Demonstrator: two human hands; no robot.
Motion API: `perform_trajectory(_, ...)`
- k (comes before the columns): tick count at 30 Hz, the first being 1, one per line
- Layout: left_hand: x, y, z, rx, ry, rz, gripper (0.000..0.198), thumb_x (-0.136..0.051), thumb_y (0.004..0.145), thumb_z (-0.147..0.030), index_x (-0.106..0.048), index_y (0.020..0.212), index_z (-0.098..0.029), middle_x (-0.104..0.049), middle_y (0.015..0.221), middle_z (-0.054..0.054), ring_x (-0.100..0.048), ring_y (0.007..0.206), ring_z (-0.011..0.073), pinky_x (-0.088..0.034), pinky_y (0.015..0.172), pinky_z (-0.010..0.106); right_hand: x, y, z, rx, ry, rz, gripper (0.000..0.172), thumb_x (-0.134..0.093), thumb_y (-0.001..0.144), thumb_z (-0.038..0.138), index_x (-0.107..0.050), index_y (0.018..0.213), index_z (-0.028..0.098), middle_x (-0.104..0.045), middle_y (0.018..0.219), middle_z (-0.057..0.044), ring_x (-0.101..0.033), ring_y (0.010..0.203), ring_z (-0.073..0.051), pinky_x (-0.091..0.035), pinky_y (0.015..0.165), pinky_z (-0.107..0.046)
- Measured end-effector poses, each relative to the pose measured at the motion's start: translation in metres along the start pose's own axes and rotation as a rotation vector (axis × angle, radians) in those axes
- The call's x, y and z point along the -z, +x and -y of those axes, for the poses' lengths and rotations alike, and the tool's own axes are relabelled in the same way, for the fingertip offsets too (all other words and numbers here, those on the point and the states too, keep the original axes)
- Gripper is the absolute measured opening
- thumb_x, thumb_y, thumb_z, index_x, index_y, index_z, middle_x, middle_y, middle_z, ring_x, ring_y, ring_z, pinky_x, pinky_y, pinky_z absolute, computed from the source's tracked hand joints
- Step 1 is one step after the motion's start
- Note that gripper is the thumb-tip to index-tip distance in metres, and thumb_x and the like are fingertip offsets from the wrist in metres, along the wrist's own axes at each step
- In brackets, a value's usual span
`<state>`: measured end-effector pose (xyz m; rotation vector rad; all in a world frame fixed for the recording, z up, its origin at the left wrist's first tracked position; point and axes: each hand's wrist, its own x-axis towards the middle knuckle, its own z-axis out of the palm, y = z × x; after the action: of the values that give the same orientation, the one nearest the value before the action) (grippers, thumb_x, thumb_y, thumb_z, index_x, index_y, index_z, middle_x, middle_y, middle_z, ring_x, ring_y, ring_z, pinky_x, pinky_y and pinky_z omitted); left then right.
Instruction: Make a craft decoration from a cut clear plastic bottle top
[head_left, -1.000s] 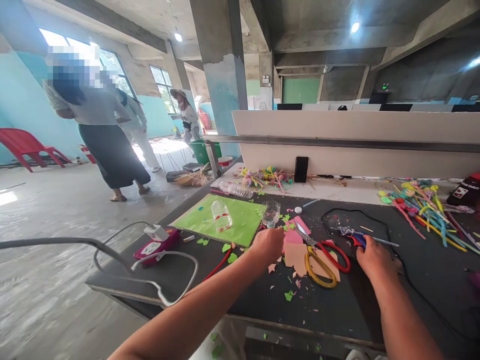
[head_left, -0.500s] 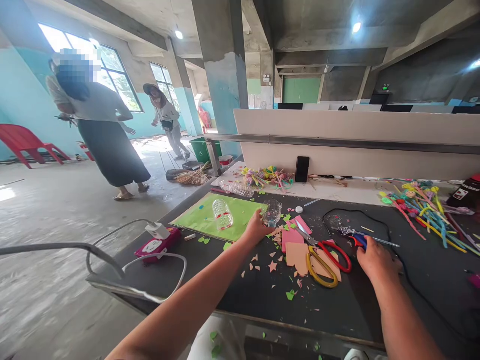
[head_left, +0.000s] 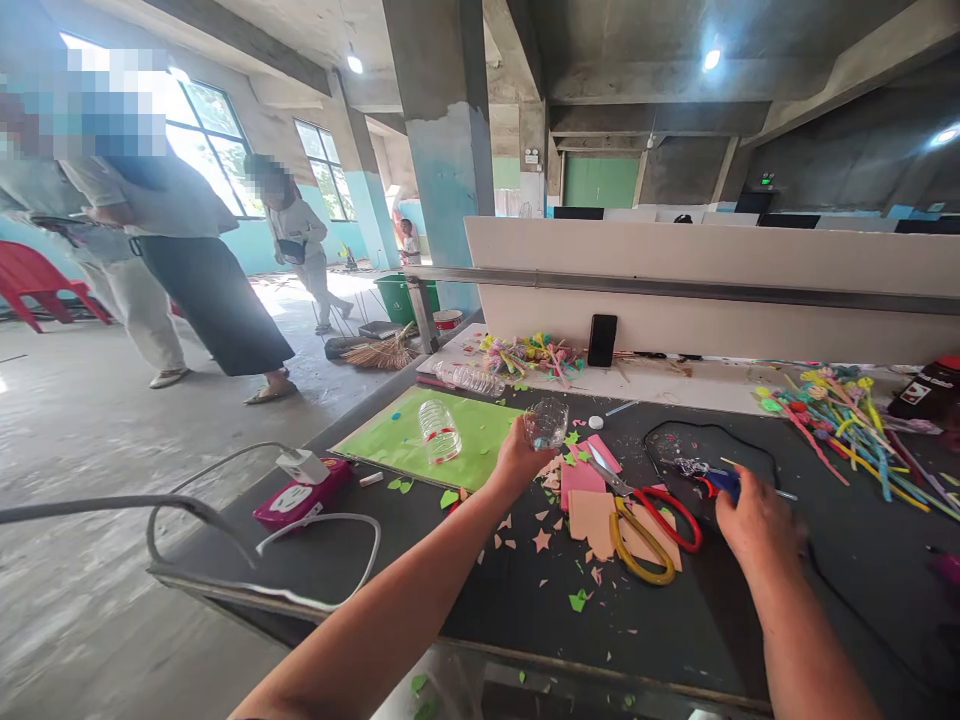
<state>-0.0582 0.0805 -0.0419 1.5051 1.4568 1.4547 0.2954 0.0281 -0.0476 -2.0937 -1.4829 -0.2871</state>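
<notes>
My left hand is closed on a clear plastic cup-shaped piece of bottle at the right edge of a green sheet. Another clear bottle piece, with red marks, lies on that sheet. Over on the right, my right hand is wrapped round a blue glue gun with a red trigger; the palm hides part of it. Between my hands lie scissors with red and yellow handles, on pink foam and peach foam sheets.
Colourful pipe cleaners lie at the right, more craft pieces at the back. A phone leans against the white partition. A black cord crosses the table. At left are a purple power strip and several people on the floor.
The cup-shaped piece has been lifted and tilted slightly in my left hand. My right hand has shifted a little on the glue gun. People in the background have moved left.
</notes>
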Motion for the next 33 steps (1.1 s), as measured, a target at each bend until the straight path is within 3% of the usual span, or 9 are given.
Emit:
perform_trajectory(3,-0.005,-0.012,-0.013,-0.16,0.019,0.002,0.069,-0.081,0.062,-0.018,-0.047,0.122,-0.02,-0.065,0.108,0.007,-0.063,0.086,0.0181,-0.049,0.081,0.033,0.014,-0.004,0.016,0.202,0.227,-0.284,0.043,-0.051,0.087,0.026,-0.055,0.128,0.013,-0.065,0.119,-0.02,-0.063,0.106,-0.036,-0.048,0.091,-0.054)
perform_trajectory(5,-0.01,-0.023,-0.025,-0.296,-0.005,0.056,0.065,-0.082,0.065,-0.021,-0.048,0.12,-0.02,-0.064,0.109,0.008,-0.062,0.085,0.0173,-0.049,0.08,0.032,0.023,-0.013,0.034,0.312,0.446,-0.323,0.043,-0.051,0.088,0.029,-0.054,0.13,0.016,-0.066,0.116,-0.017,-0.063,0.104,-0.031,-0.049,0.093,-0.049)
perform_trajectory(11,-0.032,-0.055,-0.058,-0.329,-0.278,0.329,0.069,-0.083,0.068,-0.028,-0.044,0.125,-0.023,-0.059,0.111,0.007,-0.056,0.073,0.0104,-0.046,0.068,0.025,0.035,-0.056,0.085,0.368,0.916,0.139,0.051,-0.054,0.091,0.033,-0.043,0.141,0.027,-0.055,0.139,-0.012,-0.055,0.123,-0.028,-0.051,0.094,-0.044)
perform_trajectory(15,-0.044,-0.07,-0.065,-0.256,-0.425,0.458,0.074,-0.085,0.066,-0.033,-0.042,0.125,-0.024,-0.055,0.111,0.006,-0.054,0.074,0.0103,-0.044,0.069,0.026,0.04,-0.071,0.092,0.341,1.087,0.355,0.061,-0.059,0.092,0.036,-0.035,0.148,0.032,-0.045,0.151,-0.008,-0.043,0.139,-0.027,-0.04,0.11,-0.049)
perform_trajectory(18,-0.047,-0.077,-0.065,-0.237,-0.473,0.495,0.073,-0.086,0.067,-0.036,-0.044,0.126,-0.024,-0.053,0.116,0.008,-0.056,0.091,0.0165,-0.046,0.08,0.03,0.041,-0.075,0.091,0.319,1.192,0.484,0.068,-0.062,0.091,0.04,-0.031,0.151,0.031,-0.046,0.152,-0.009,-0.045,0.138,-0.028,-0.038,0.113,-0.049)
perform_trajectory(21,-0.046,-0.079,-0.065,-0.216,-0.505,0.523,0.075,-0.085,0.067,-0.04,-0.045,0.128,-0.024,-0.051,0.121,0.01,-0.056,0.104,0.0221,-0.046,0.089,0.034,0.041,-0.074,0.091,0.317,1.289,0.578,0.072,-0.064,0.09,0.04,-0.03,0.152,0.029,-0.051,0.147,-0.01,-0.052,0.132,-0.029,-0.04,0.111,-0.049)
perform_trajectory(25,-0.042,-0.081,-0.067,-0.166,-0.546,0.555,0.08,-0.087,0.063,-0.043,-0.048,0.129,-0.024,-0.052,0.128,0.012,-0.056,0.112,0.0274,-0.047,0.095,0.037,0.041,-0.073,0.093,0.284,1.319,0.651,0.061,-0.071,0.086,0.037,-0.049,0.142,0.031,-0.06,0.139,-0.007,-0.057,0.127,-0.031,-0.045,0.107,-0.045)
perform_trajectory(30,-0.038,-0.087,-0.069,-0.038,-0.686,0.685,0.087,-0.088,0.063,-0.038,-0.043,0.136,-0.026,-0.056,0.124,0.011,-0.062,0.104,0.0258,-0.051,0.088,0.036,0.047,-0.073,0.096,0.168,1.419,0.733,0.053,-0.075,0.081,0.038,-0.06,0.132,0.032,-0.068,0.129,-0.005,-0.062,0.119,-0.031,-0.051,0.098,-0.042)
perform_trajectory(33,-0.036,-0.086,-0.068,-0.006,-0.715,0.719,0.093,-0.087,0.064,-0.041,-0.038,0.142,-0.029,-0.056,0.123,0.01,-0.062,0.09,0.0195,-0.052,0.077,0.03,0.05,-0.074,0.096,0.077,1.521,0.83,0.053,-0.076,0.08,0.041,-0.061,0.13,0.032,-0.07,0.124,-0.004,-0.065,0.114,-0.03,-0.05,0.098,-0.044)
